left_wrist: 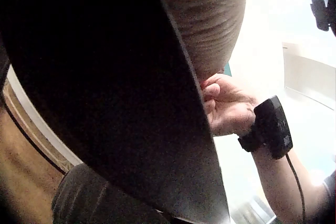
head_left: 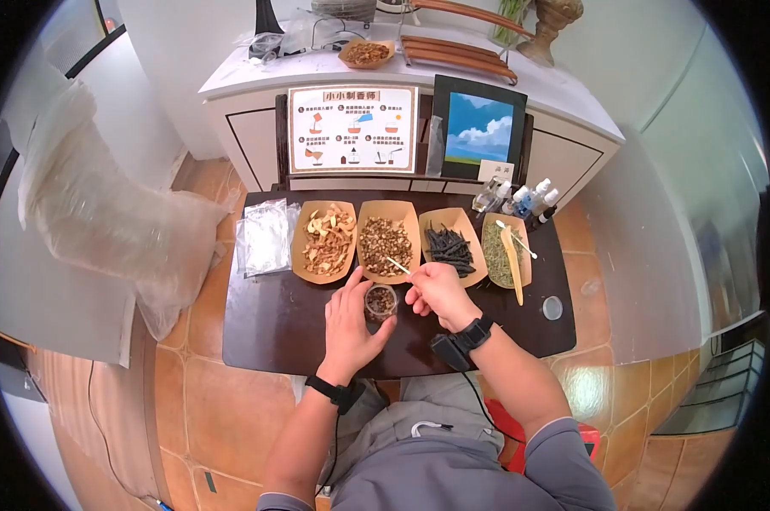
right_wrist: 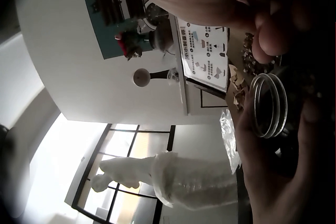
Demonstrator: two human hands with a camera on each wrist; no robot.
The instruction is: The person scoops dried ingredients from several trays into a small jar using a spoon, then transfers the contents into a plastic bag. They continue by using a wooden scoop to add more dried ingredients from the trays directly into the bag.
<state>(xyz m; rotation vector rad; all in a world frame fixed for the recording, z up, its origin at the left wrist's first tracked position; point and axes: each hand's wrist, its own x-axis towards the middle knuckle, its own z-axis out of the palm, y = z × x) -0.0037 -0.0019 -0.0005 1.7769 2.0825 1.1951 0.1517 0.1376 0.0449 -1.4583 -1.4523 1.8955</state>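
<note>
My left hand (head_left: 348, 324) holds a small round clear jar (head_left: 381, 301) on the dark table, its fingers on the far-left side and thumb on the near-right side. Dark bits lie inside the jar. In the right wrist view the jar's clear rim (right_wrist: 269, 106) shows between thumb and fingers. My right hand (head_left: 443, 294) pinches a thin pale stick (head_left: 397, 266), whose far end reaches over the paper tray of brown chopped bits (head_left: 385, 241). The left wrist view shows the right hand (left_wrist: 228, 106) behind the dark table edge; the jar is hidden there.
Beside that tray stand paper trays of pale slices (head_left: 325, 243), dark sticks (head_left: 450, 247) and green dried herb (head_left: 500, 251) with a wooden tool (head_left: 512, 255) across it. Clear bags (head_left: 266, 237) lie left. Small bottles (head_left: 521, 200) stand back right, a clear lid (head_left: 552, 307) front right.
</note>
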